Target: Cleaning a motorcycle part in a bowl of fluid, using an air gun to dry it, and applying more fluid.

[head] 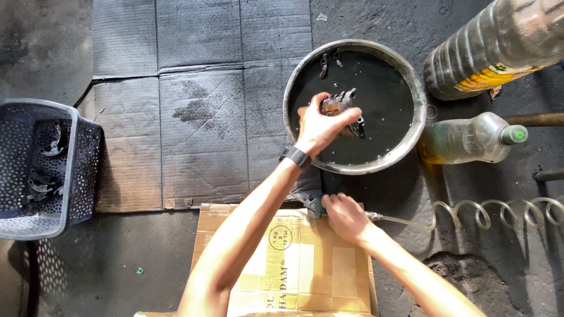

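My left hand (320, 126), with a dark wristband, grips a small grimy metal part (339, 103) above a round metal basin (294, 88) filled with dark liquid. Small metal pieces (324, 64) lie at the basin's far rim. My right hand (343, 214) is closed around a dark air-gun tool (314, 204) on a flattened cardboard box (294, 264). A clear coiled hose (487, 214) runs from the tool to the right.
A grey perforated plastic basket (76, 170) with metal parts stands at the left. Dark stained cardboard sheets (194, 105) cover the floor. One large plastic bottle (499, 41) and a smaller bottle with a green cap (470, 140) lie right of the basin.
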